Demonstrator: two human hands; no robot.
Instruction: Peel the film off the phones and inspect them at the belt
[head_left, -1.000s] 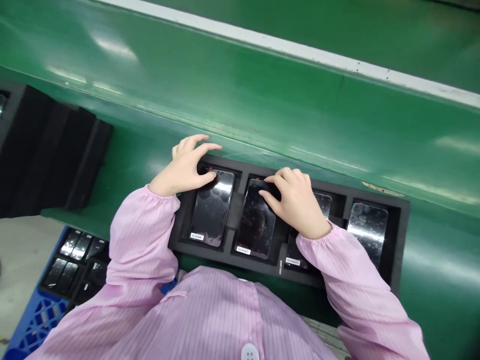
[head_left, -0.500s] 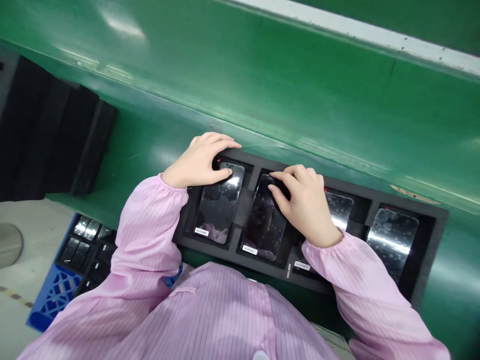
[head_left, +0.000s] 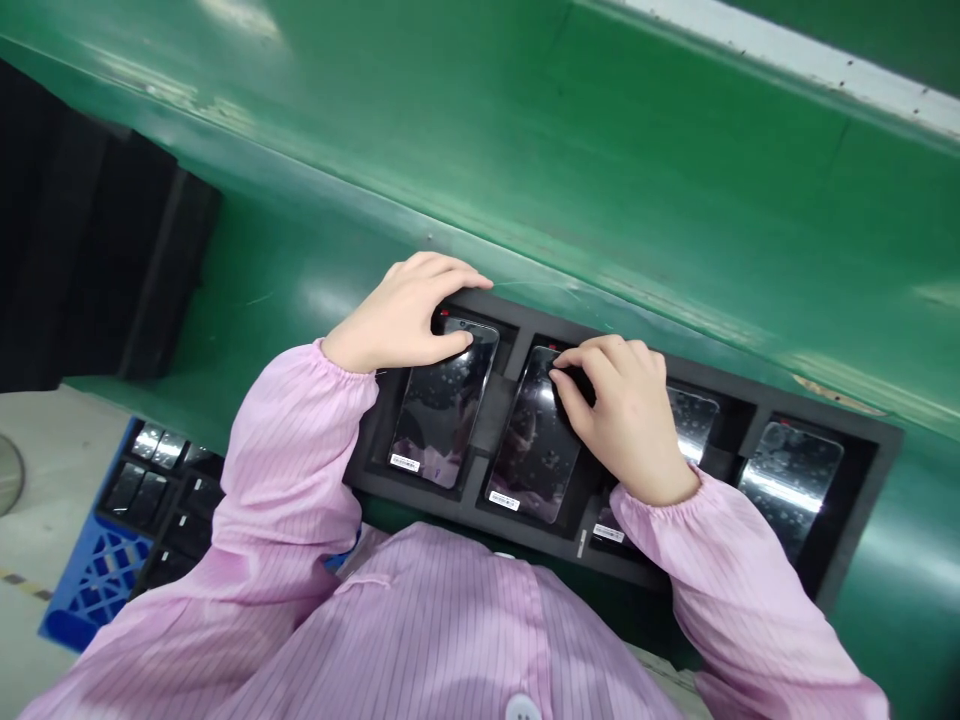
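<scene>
A black foam tray [head_left: 493, 418] holds several black glass phone screens in separate compartments. My left hand [head_left: 412, 312] is open at its left end, fingers stretched along the far rim and thumb over the top of the first phone screen [head_left: 442, 410]. My right hand [head_left: 622, 405] is closed in a pinch at the top right of the second phone screen [head_left: 532, 440]; whatever lies between thumb and forefinger is too small to make out. Partly covered by that hand and sleeve is a third phone screen [head_left: 691, 418]. A fourth phone screen [head_left: 791, 480] lies in the right compartment.
A stack of black foam blocks [head_left: 90, 240] stands on the green bench [head_left: 262, 250] at left. Below it, a blue plastic crate [head_left: 97, 590] holds black trays with more dark screens. A raised ledge runs behind the foam tray.
My right thumb and forefinger have drawn closer together and shifted slightly right from the second screen's top, uncovering a red tab there. My left hand keeps its pose. The view has shifted slightly.
</scene>
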